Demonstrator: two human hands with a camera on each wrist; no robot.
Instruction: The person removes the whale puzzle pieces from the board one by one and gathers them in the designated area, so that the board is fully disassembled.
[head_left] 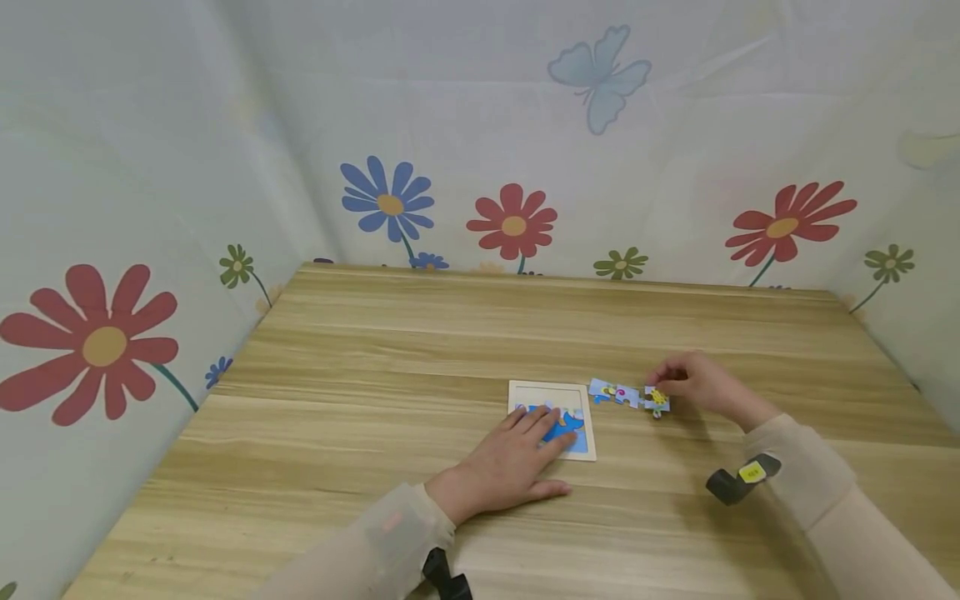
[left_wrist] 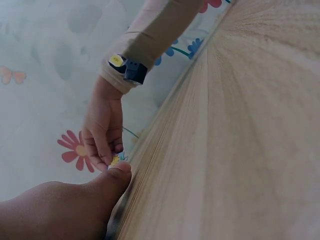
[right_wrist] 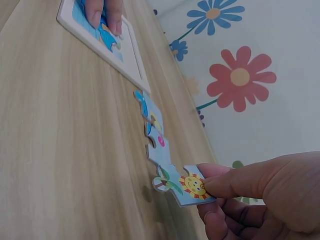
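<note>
My right hand (head_left: 697, 383) pinches a jigsaw piece (right_wrist: 192, 186) printed with a smiling sun and a palm tree, its thumb on top. In the right wrist view this piece is held up at the end of a row of other puzzle pieces (right_wrist: 159, 142) on the table; whether they touch is unclear. My left hand (head_left: 513, 458) rests with spread fingers on the blue pieces inside a square wooden puzzle frame (head_left: 590, 429). The far strip of that frame shows bare wood. In the left wrist view the left thumb (left_wrist: 112, 182) hides most of the puzzle.
The wood-grain table (head_left: 360, 375) reaches back to a white curtain (head_left: 465, 108) printed with flowers and a butterfly. Dark camera mounts sit on both wrists, the right mount (head_left: 742, 479) bearing a yellow label.
</note>
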